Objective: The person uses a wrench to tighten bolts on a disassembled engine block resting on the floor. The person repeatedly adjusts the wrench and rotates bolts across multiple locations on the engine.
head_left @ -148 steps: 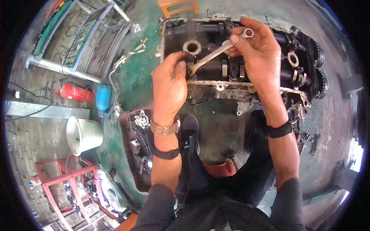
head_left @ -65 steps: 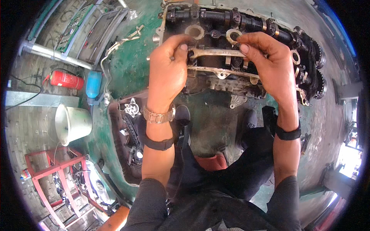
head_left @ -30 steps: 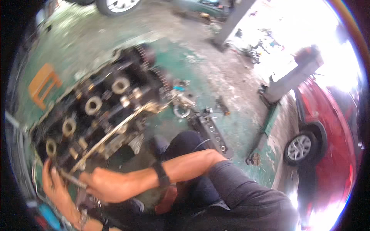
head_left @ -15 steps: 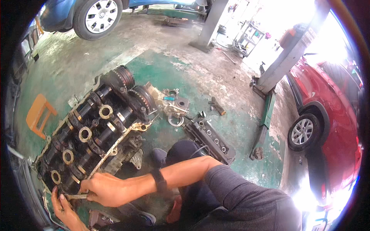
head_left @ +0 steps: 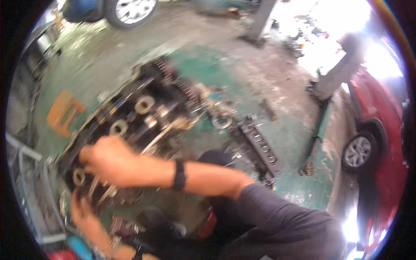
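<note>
A dark engine head (head_left: 138,108) with camshafts, several pale rings and chain sprockets lies diagonally across the left half, blurred by motion. My right hand (head_left: 108,160) is curled over its lower part, closed on what appears to be the metal wrench (head_left: 92,186), largely hidden under it. Below, at the near end of the head, my left hand (head_left: 84,210) is at the wrench's lower end; its fingers are too smeared to tell their grip.
An orange stool (head_left: 65,112) stands left. A valve cover (head_left: 260,149) and loose metal parts (head_left: 221,112) lie right of the engine. Farther out are a green lift arm (head_left: 320,130), grey posts (head_left: 262,24), a red car (head_left: 385,169) and a blue car (head_left: 82,11).
The view has turned right from the earliest frames, bringing the cars in. Since half a second ago, my right hand has risen further up over the engine and the picture has blurred.
</note>
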